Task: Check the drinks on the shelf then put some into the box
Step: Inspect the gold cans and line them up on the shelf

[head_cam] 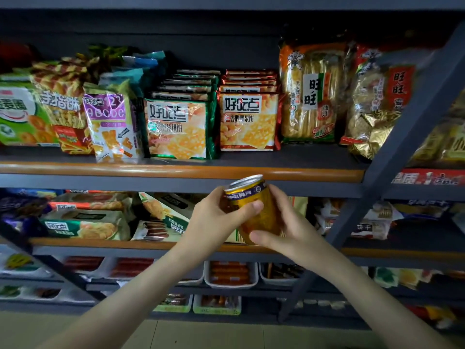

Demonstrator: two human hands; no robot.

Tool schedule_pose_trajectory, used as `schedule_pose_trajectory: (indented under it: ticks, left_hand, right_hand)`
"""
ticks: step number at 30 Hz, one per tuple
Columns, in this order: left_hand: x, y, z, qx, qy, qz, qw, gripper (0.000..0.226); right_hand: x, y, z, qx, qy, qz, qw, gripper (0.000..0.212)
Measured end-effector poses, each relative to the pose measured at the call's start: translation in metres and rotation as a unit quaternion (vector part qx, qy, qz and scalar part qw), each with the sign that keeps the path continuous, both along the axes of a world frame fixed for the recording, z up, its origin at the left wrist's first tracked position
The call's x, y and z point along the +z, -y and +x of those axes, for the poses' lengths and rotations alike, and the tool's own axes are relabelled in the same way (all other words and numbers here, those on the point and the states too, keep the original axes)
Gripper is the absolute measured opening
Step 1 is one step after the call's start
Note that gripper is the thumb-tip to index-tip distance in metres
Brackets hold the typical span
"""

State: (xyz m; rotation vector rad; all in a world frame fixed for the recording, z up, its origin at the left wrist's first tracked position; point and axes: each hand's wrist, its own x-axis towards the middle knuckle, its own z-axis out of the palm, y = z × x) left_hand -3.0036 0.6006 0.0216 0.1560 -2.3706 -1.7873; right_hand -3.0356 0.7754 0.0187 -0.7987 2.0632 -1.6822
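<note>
Holding 1 gold can [265,217] up in front of the shelf [176,170], tilted so its silver lid is leaning up and to the left. Checking is looking like the step in hand. Boxing is not yet begun, and no box is showing in the view.

Doing it well, as a judgement:
- rolling the can slowly between the thumbs, so the printed side and the base are coming round to the eye
- watching for dents and a date mark
- gripping firmly enough that the smooth wall is not slipping

Hands:
- Left hand [219,217] is wrapping the upper half of the can from the left, with the thumb lying across the front just below the purple band.
- Right hand [289,227] is cupping the lower half from the right, with the thumb pressing near the base and the fingers curling behind.
- Both are gripping the can, and neither is carrying anything else.

The can is sitting between the 2 hands and touching both. It is hanging clear of the shelf edge, in front of the lower row of biscuit packets [83,227]. The upper row is carrying snack bags [176,127]. No other drinks are showing here.
</note>
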Motion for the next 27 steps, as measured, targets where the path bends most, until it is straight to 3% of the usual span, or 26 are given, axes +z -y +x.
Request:
schedule_pose_trajectory:
  ticks: [2,4,7,8,10,11,12,14,16,18,19,21,23,27]
  left_hand:
    - [0.003,-0.001,-0.004,-0.015,0.04,0.006,0.999,0.07]
    - [0.007,0.003,-0.004,-0.057,0.056,0.005,0.997,0.074]
    - [0.02,0.014,0.001,-0.132,-0.034,-0.16,0.978,0.091]
    - [0.024,0.017,0.0,-0.156,-0.101,-0.25,0.95,0.098]
    - [0.024,0.021,-0.009,-0.188,-0.252,-0.436,0.843,0.092]
    - [0.022,0.021,-0.015,-0.191,-0.291,-0.495,0.796,0.086]
    - [0.022,0.021,-0.02,-0.19,-0.304,-0.522,0.774,0.082]
    - [0.025,0.018,-0.024,-0.165,-0.291,-0.513,0.79,0.078]
    - [0.035,0.01,-0.021,-0.131,-0.208,-0.431,0.868,0.08]
    - [0.043,0.003,-0.02,-0.108,-0.075,-0.287,0.949,0.08]
    - [0.045,-0.001,-0.022,-0.103,-0.023,-0.23,0.968,0.078]
    - [0.05,-0.009,-0.026,-0.11,0.029,-0.153,0.982,0.069]
    - [0.056,-0.016,-0.029,-0.134,0.034,-0.101,0.985,0.062]
    - [0.077,-0.01,-0.032,-0.231,0.051,-0.005,0.972,0.085]
  right_hand:
    - [0.003,0.0,0.002,-0.047,0.008,0.001,0.999,0.065]
    - [0.006,-0.002,-0.001,-0.076,0.108,-0.049,0.99,0.061]
    - [0.018,-0.008,-0.012,-0.101,0.281,-0.15,0.943,0.055]
    - [0.023,-0.009,-0.015,-0.098,0.309,-0.156,0.933,0.053]
    - [0.032,-0.012,-0.022,-0.08,0.334,-0.13,0.93,0.054]
    - [0.037,-0.013,-0.024,-0.061,0.336,-0.097,0.935,0.055]
    - [0.042,-0.015,-0.027,-0.032,0.33,-0.055,0.942,0.057]
    - [0.05,-0.021,-0.033,0.031,0.307,0.012,0.951,0.072]
    - [0.058,-0.028,-0.041,0.054,0.278,0.023,0.959,0.087]
    - [0.067,-0.031,-0.043,0.028,0.215,0.017,0.976,0.086]
    - [0.07,-0.03,-0.041,0.003,0.164,0.027,0.986,0.08]
    - [0.075,-0.023,-0.036,-0.036,0.092,0.053,0.994,0.072]
    - [0.079,-0.014,-0.031,-0.073,0.078,0.05,0.993,0.079]
    - [0.101,-0.011,-0.031,-0.081,0.114,-0.017,0.99,0.05]
